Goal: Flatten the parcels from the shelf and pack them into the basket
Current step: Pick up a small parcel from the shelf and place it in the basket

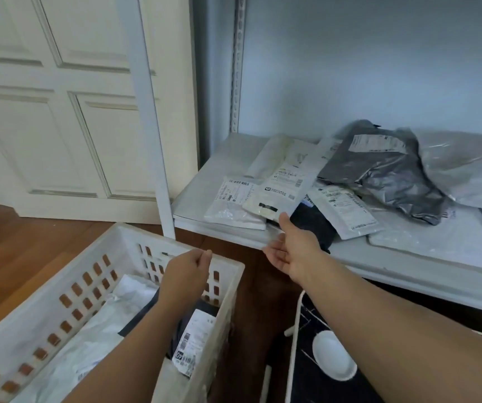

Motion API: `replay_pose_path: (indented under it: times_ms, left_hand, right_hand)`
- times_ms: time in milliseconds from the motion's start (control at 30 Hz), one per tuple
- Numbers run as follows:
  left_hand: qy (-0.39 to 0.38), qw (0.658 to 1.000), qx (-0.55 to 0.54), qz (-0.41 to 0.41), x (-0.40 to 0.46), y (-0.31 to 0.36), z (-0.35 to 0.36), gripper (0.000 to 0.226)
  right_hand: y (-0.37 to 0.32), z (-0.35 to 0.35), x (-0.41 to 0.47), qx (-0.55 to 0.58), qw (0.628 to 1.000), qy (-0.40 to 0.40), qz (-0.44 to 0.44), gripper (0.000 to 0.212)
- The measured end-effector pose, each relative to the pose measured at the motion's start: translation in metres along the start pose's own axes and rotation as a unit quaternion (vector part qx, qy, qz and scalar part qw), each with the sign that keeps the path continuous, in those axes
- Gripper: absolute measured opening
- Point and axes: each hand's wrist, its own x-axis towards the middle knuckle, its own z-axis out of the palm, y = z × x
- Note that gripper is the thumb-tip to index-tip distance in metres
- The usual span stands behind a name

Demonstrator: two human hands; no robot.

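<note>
Several flat mailer parcels lie on the white shelf (193, 196): a white one (234, 203) at the front left, a cream one (277, 187) over it, a black one (312, 222), and a crumpled grey one (388, 170) behind. My right hand (290, 245) reaches to the shelf's front edge with fingers extended, its thumb touching the cream parcel's lower corner. My left hand (186, 274) hovers over the white slotted basket (59, 289), fingers loosely curled, holding nothing. White and dark parcels (196, 341) lie inside the basket.
A cream panelled door (59, 112) stands behind the basket on the wooden floor (10, 251). The shelf's upright post (152, 126) rises between basket and shelf. Large clear plastic bags (466, 158) fill the shelf's right side. Below the shelf sits a white round object (332, 356).
</note>
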Motion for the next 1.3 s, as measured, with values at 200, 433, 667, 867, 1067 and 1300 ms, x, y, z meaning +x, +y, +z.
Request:
replay_pose_path:
  times_ms: [200,433,667,867,1067,1300]
  left_hand:
    - [-0.016,0.999,-0.046,-0.002,-0.006,0.007,0.003,0.033]
    - [0.025,0.974,-0.206,-0.089,0.0,0.019,-0.006,0.035]
    - [-0.054,0.812,-0.559,-0.159,-0.018,0.093,-0.033,0.065]
    - [-0.169,0.762,-0.609,-0.142,-0.067,0.135,-0.016,0.056]
    - [-0.135,0.858,-0.465,-0.168,-0.125,0.144,0.076,0.021]
    - [-0.305,0.943,-0.036,-0.128,-0.179,0.104,0.164,0.058]
  right_hand:
    - [-0.044,0.012,0.022,0.035,0.999,-0.022,0.031,0.024]
    - [-0.054,0.005,0.006,-0.11,0.984,-0.03,-0.138,0.014]
    - [-0.042,-0.093,-0.057,-0.258,0.896,-0.27,-0.24,0.013]
    - [-0.003,-0.208,-0.078,-0.179,0.958,-0.219,-0.055,0.009]
    - [0.055,-0.286,-0.071,-0.064,0.993,0.047,-0.087,0.014]
    - [0.113,-0.358,-0.051,-0.298,0.916,0.209,-0.171,0.007]
